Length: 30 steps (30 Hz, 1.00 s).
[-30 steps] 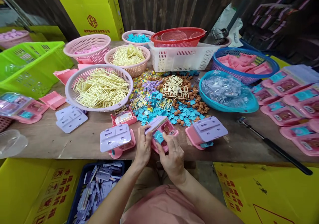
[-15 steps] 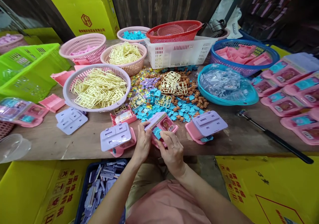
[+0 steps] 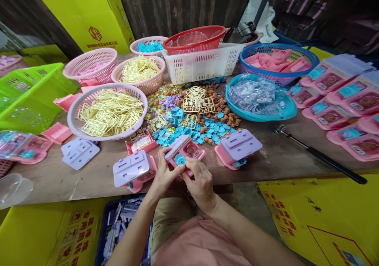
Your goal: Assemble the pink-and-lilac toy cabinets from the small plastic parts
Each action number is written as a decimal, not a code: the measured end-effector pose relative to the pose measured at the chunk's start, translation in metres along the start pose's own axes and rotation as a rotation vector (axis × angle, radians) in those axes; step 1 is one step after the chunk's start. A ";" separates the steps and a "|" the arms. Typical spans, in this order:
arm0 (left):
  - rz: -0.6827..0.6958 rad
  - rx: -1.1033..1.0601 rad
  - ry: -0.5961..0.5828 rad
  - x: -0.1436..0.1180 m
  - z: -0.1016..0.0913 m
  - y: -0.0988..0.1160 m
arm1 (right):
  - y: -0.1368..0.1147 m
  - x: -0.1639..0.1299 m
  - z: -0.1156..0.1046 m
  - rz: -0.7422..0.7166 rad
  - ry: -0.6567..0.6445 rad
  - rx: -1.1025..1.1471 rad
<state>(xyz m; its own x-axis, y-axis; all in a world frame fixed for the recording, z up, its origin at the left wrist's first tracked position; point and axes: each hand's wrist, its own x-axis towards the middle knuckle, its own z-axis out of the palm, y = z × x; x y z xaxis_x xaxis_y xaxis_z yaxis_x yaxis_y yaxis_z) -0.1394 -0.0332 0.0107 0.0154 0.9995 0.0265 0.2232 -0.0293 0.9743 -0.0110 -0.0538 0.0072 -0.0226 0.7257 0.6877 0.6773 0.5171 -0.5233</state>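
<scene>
Both hands work at the near edge of the wooden table (image 3: 284, 159), on a pink toy case (image 3: 186, 154) with a lilac lid raised on its far-left side. The left hand (image 3: 164, 174) is curled around the case's left end, thumb lying across the near edge, fingers closed on it. The right hand (image 3: 200, 181) is bent over the case's near right side, fingertips pressing on a small blue piece (image 3: 179, 160) set in its face; its fingers are folded down, not spread.

Compared with half a second ago, the case sits slightly nearer and the left thumb has swung across toward the blue piece, where earlier that hand gripped the lid end more upright. The right hand has shifted little.

Just left of the hands lies a second pink case under a lilac panel (image 3: 131, 168), and just right another such assembly (image 3: 238, 145). Beyond the held case spreads a heap of loose blue pieces (image 3: 207, 130) mixed with brown figures (image 3: 226, 114) and cream sprues. A pink basket of cream sprues (image 3: 108, 110) stands far left of it, a blue bowl of clear parts (image 3: 260, 100) far right. Finished pink toys (image 3: 340, 104) line the right side. A black rod (image 3: 319, 155) lies on the table near right. A blue crate of lilac panels (image 3: 124, 218) sits below the table edge.
</scene>
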 end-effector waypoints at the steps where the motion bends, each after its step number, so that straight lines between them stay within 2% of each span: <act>1: 0.000 -0.020 -0.021 0.000 0.000 0.001 | 0.000 -0.001 -0.001 -0.006 0.007 0.006; 5: -0.024 -0.089 -0.100 0.001 0.001 0.003 | 0.003 -0.005 -0.003 -0.009 0.036 0.058; 16: -0.046 -0.103 -0.103 0.007 -0.003 0.004 | 0.008 -0.001 0.005 -0.078 0.101 0.074; 23: -0.106 -0.135 -0.148 0.007 -0.006 0.006 | 0.005 -0.002 0.007 -0.080 0.066 0.073; 27: -0.097 -0.145 -0.139 0.007 -0.006 0.008 | 0.005 0.001 -0.003 -0.035 -0.014 0.139; 30: -0.092 -0.160 -0.138 0.007 -0.005 0.010 | 0.014 0.012 -0.012 0.141 -0.061 0.139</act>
<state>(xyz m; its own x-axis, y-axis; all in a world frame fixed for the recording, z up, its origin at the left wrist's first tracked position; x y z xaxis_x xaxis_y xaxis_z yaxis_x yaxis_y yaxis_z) -0.1418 -0.0269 0.0218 0.1382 0.9868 -0.0841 0.0721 0.0747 0.9946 0.0073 -0.0428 0.0142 0.0176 0.8192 0.5732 0.5686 0.4633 -0.6797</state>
